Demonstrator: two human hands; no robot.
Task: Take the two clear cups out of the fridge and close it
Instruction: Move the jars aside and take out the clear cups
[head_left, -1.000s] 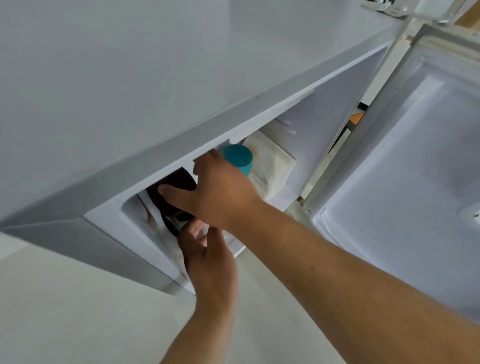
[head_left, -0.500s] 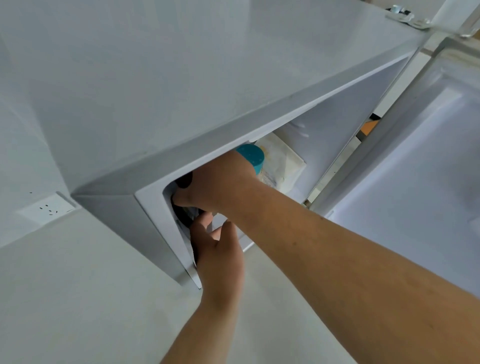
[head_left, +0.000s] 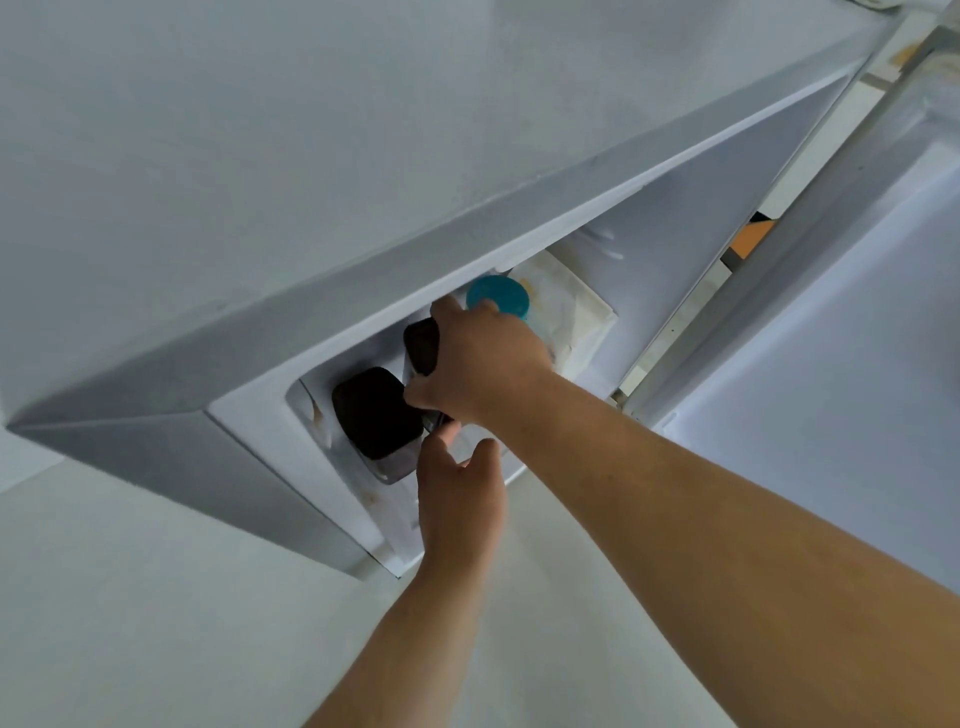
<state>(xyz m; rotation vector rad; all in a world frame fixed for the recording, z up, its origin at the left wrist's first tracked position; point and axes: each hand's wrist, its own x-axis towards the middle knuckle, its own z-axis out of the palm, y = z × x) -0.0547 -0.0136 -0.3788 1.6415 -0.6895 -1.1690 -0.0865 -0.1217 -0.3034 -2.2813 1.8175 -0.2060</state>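
Reaching into fridge (head_left: 249, 415): right hand (head_left: 485, 364) grasps dark-topped cup (head_left: 422, 345), mostly hidden; left hand (head_left: 460, 499), at its 6 o'clock, grip unclear; second cup (head_left: 376, 413) at 9 o'clock.

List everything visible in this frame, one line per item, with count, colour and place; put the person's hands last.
fridge: one, white, seen from above, compartment open
fridge door: one, white, swung open at right
dark-lidded cups: two, clear body with dark lid; one at the compartment's left, one behind it, partly hidden by the right hand
teal-lidded container: one, behind the right hand
pale bag: one, cream, right part of the compartment
floor: pale, below
right hand: grip on the rear cup
left hand: fingers reaching up just below the right hand; whether they touch a cup cannot be told
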